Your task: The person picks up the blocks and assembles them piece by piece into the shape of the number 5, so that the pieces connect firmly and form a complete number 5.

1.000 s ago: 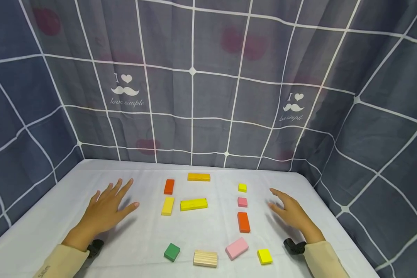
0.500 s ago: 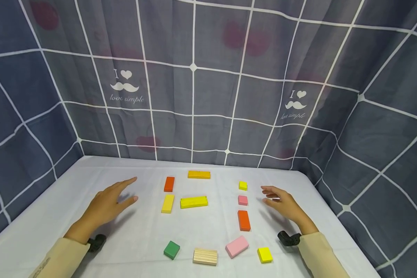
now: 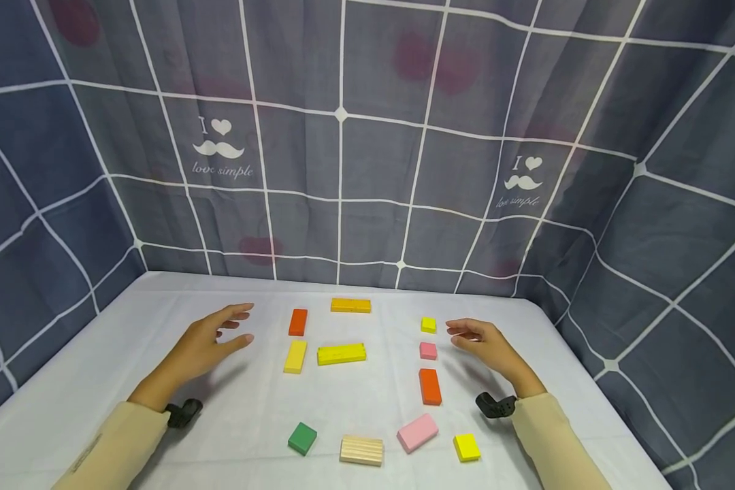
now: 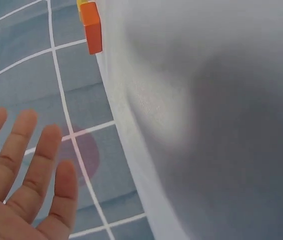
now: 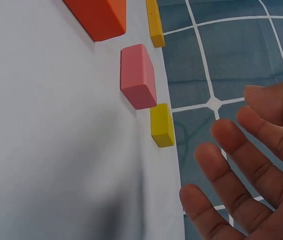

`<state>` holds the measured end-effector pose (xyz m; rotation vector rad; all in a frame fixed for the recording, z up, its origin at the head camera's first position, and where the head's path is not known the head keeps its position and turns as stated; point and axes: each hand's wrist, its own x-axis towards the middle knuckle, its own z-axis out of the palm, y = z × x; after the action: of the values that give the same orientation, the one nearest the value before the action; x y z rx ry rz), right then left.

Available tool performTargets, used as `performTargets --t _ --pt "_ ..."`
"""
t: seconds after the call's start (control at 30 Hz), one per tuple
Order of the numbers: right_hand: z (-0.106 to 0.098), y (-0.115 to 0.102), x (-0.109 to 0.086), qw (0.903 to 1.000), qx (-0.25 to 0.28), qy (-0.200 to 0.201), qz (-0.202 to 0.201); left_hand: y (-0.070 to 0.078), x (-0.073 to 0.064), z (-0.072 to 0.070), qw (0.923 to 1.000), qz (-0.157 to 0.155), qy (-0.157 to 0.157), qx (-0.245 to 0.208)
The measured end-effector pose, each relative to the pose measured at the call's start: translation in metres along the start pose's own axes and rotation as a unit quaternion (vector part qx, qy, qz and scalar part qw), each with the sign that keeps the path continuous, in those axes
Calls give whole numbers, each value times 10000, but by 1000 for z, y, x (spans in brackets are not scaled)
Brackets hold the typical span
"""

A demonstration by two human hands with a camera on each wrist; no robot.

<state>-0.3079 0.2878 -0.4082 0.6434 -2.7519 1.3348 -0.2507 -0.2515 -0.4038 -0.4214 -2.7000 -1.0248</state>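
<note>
My left hand (image 3: pixel 205 344) hovers over the left part of the table, fingers relaxed and holding nothing. Nearest to it are an orange-red block (image 3: pixel 297 322) and a light yellow block (image 3: pixel 295 357). On the other side my right hand (image 3: pixel 486 347) floats just right of a small yellow block (image 3: pixel 428 325) and a small pink block (image 3: pixel 428 351), its fingers loosely bent around nothing. A longer orange-red block (image 3: pixel 430 386) lies closer to me in that column. In the right wrist view the pink block (image 5: pixel 138 76) and yellow block (image 5: pixel 162 125) stand beside the fingertips.
Mid-table lie a long yellow block (image 3: pixel 341 354) and an amber block (image 3: pixel 350 305). Along the front are a green block (image 3: pixel 303 439), a ridged wooden block (image 3: pixel 361 450), a pink block (image 3: pixel 417 433) and a yellow block (image 3: pixel 467 448). A grey checked curtain (image 3: pixel 367 163) encloses the white table.
Both hands have moved inward toward the blocks, the left one rightward and the right one leftward. The spread fingers have drawn closer together. The blocks lie as before; the head view has tilted slightly.
</note>
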Motion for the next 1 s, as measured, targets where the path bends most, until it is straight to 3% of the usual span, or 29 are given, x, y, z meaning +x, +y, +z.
performTargets --t 0.47,0.7,1.0 --pt "6 -7 25 9987 471 -182 92 -4 21 5 9971 -174 -248 -696" --pt "12 -12 36 9962 823 -247 172 -5 29 6 9930 -175 -506 -1057" --pt "21 -20 51 9917 1184 -407 284 -6 42 8 9875 -402 -802 -1295"
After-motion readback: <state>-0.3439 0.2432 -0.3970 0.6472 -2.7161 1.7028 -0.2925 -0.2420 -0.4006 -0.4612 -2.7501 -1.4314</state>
